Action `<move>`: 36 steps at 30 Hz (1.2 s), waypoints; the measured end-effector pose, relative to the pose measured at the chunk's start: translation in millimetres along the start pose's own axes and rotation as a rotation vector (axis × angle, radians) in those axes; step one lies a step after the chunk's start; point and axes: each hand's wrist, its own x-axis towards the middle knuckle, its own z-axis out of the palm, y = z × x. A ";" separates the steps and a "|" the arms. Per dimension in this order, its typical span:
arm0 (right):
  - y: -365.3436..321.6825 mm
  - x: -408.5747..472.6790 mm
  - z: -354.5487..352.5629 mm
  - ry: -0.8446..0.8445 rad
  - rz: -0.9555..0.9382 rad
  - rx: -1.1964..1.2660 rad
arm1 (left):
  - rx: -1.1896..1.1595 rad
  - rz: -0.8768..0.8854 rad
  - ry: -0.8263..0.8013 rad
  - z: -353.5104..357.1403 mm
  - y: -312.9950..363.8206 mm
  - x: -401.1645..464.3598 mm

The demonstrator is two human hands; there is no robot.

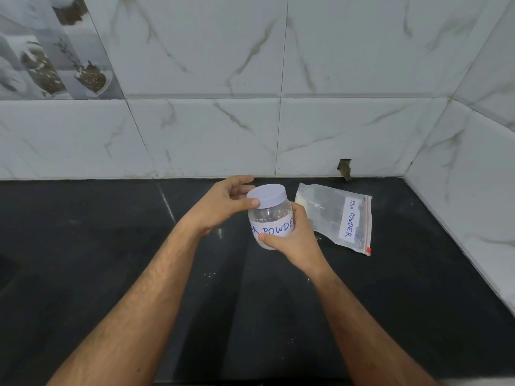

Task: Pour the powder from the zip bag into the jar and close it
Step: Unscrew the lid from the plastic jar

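gripping the milk powder jar (271,224) around its body, the right hand (295,240) held it above the black counter (111,246) while the left hand (223,204) pinched the lavender lid (266,196). best bet was keeping the body steady while twisting. zip bag (334,215) lay just beside it, looking mostly empty.
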 end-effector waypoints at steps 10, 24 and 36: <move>2.7 -0.8 15.5 0.074 -0.035 0.045 | -0.003 0.017 -0.045 9.9 1.1 -3.5; 2.3 0.9 23.3 0.066 -0.041 0.063 | 0.039 0.070 -0.003 13.6 4.0 -5.8; 5.8 -0.1 22.5 0.051 -0.046 0.049 | 0.134 0.078 -0.018 6.3 2.5 -7.9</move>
